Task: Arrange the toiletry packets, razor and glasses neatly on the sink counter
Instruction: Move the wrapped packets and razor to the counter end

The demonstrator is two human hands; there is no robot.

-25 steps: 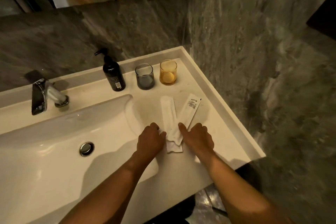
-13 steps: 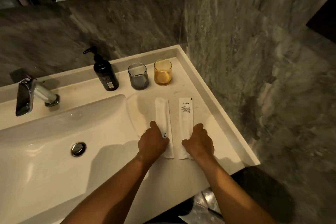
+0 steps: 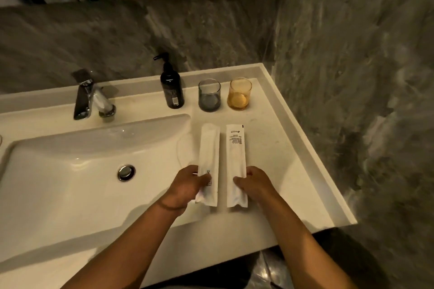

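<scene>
You pinched the near end of one toiletry packet (image 3: 208,162) in your left hand (image 3: 185,189) and the other packet (image 3: 236,164) in your right hand (image 3: 254,185), each grip closed, aligning them parallel on the table (image 3: 281,166) below the glasses (image 3: 209,95).

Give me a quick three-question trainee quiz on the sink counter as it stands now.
1. True or false: the two white packets lie crossed over each other.
2. Which stands nearest the side wall? A) pump bottle B) grey glass C) amber glass
3. Fill in: the left hand touches the packet nearer the ____.

Key: 1 false, they lie side by side, apart; 2 C; 3 basin.
</scene>
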